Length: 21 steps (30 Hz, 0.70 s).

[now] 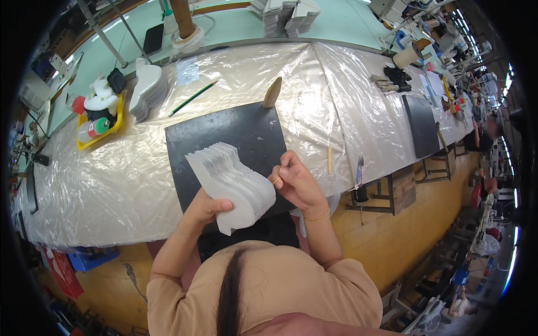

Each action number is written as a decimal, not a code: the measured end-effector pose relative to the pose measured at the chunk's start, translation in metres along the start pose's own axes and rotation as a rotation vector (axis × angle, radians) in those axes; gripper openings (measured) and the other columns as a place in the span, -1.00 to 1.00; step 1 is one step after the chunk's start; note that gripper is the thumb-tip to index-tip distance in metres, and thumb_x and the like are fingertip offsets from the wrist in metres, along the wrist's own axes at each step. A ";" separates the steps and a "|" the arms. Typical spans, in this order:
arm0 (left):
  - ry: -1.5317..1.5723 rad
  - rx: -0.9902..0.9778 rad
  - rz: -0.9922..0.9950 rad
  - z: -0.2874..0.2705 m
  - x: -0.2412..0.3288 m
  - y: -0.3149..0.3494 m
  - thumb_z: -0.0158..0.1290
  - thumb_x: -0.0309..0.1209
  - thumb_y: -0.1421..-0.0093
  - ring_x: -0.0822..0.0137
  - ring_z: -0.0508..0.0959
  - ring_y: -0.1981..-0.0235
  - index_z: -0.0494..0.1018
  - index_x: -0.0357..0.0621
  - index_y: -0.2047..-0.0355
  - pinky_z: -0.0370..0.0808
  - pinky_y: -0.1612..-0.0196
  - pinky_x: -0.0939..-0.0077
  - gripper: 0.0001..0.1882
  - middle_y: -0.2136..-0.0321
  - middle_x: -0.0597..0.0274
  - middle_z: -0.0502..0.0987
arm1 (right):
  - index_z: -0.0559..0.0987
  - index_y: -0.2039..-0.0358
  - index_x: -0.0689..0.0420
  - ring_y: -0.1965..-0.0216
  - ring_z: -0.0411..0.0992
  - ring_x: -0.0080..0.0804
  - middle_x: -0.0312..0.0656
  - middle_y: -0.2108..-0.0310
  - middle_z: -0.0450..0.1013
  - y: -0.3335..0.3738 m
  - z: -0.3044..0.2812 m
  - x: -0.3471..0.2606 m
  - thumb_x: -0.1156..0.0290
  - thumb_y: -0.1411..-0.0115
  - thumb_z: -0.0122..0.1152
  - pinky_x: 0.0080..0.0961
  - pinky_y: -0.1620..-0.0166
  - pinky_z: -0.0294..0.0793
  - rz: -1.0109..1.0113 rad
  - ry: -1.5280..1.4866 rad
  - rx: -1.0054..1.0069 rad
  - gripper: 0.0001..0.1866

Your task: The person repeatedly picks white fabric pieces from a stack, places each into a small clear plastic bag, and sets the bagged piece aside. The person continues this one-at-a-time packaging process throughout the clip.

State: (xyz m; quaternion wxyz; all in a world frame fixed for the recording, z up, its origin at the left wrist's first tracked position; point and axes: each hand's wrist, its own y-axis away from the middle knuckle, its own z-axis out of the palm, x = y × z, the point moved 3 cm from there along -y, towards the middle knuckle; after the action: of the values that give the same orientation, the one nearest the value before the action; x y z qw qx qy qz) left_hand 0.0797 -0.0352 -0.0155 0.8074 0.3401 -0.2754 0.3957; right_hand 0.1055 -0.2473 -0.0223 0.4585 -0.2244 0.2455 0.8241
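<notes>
The stack of cut pieces (235, 187) is off-white with fine grey edge lines. The mat (224, 131) is black with pale specks, the pencil (192, 99) dark green, the basket (101, 138) bright yellow, the T-shirt (319, 280) plain tan, the floor (330, 246) ochre yellow.

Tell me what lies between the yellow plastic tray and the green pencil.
In the head view, a stack of pale, curved flat pieces lies between the yellow plastic tray and the green pencil.
</notes>
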 end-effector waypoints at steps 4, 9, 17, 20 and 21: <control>0.037 0.054 0.004 -0.002 0.006 0.001 0.42 -0.23 0.20 0.20 0.47 -0.04 0.22 -0.36 -0.17 0.43 -0.09 0.32 -0.04 -0.02 0.04 0.43 | 0.20 0.11 -0.02 0.60 0.33 -0.56 0.07 0.08 0.48 0.003 -0.002 0.000 0.60 -0.29 0.01 -0.69 0.47 0.37 0.108 -0.142 -0.125 -0.72; -0.461 0.207 0.077 0.002 0.033 -0.003 0.41 -0.26 0.17 0.24 0.54 0.06 0.31 -0.29 -0.09 0.47 -0.02 0.32 -0.18 0.12 0.07 0.53 | 0.19 0.15 0.00 0.65 0.38 -0.56 0.28 -0.14 0.32 0.001 -0.007 -0.026 0.69 -0.17 0.14 -0.68 0.54 0.42 -0.139 0.328 0.041 -0.60; -1.725 0.322 0.551 0.022 0.046 -0.022 0.45 -0.24 0.30 0.00 0.56 0.35 0.13 -0.11 -0.26 0.47 0.28 0.19 0.10 0.31 0.00 0.55 | 0.41 -0.03 0.08 0.02 0.44 -0.21 -0.02 -0.23 0.24 -0.005 0.051 -0.061 0.18 0.27 0.62 -0.32 -0.01 0.45 -0.622 1.528 -0.112 -0.18; -1.846 0.178 0.538 0.019 0.034 -0.028 0.42 -0.23 0.27 0.04 0.56 0.30 -0.01 -0.05 -0.36 0.47 0.22 0.23 0.20 0.20 -0.01 0.53 | 0.42 -0.05 -0.01 0.21 0.46 -0.15 -0.07 -0.22 0.21 -0.005 0.063 -0.056 0.12 0.23 0.59 -0.36 0.13 0.48 -0.635 1.772 -0.209 -0.20; -1.856 0.168 0.569 0.019 0.030 -0.028 0.41 -0.26 0.24 0.05 0.56 0.29 0.00 0.06 -0.37 0.46 0.21 0.23 0.16 0.19 -0.04 0.52 | 0.40 -0.06 0.00 0.23 0.46 -0.19 -0.08 -0.20 0.21 -0.008 0.062 -0.055 0.13 0.22 0.59 -0.38 0.17 0.49 -0.578 1.768 -0.194 -0.19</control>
State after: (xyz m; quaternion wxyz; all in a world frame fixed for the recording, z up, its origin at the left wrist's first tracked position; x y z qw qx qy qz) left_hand 0.1157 -0.0491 0.0089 0.1167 0.4940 -0.8448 0.1693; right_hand 0.1294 -0.2411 0.0572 0.2716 -0.8595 0.3699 0.2249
